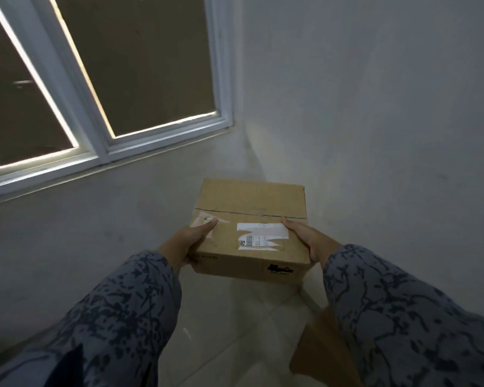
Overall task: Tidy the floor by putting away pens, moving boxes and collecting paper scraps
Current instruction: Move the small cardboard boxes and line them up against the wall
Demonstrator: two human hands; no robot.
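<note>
Patterned sleeves (pixel 118 317) nearest, reaching forward to a cardboard box (pixel 250 219) held clear of the tiled floor (pixel 235 331) in the corner below the window (pixel 101 79). Left hand (pixel 192 238) and right hand (pixel 305 236) gripping opposite short ends, thumbs flat on top, fingers wrapped underneath and unseen; long axis crosswise between them, both equally near, so probably a lowering straight ahead. Brown, taped seam, torn white label (pixel 261 236), black print on the near face.

Tan box (pixel 249 208), blue-grey sleeves (pixel 129 317) with dark blotches.
</note>
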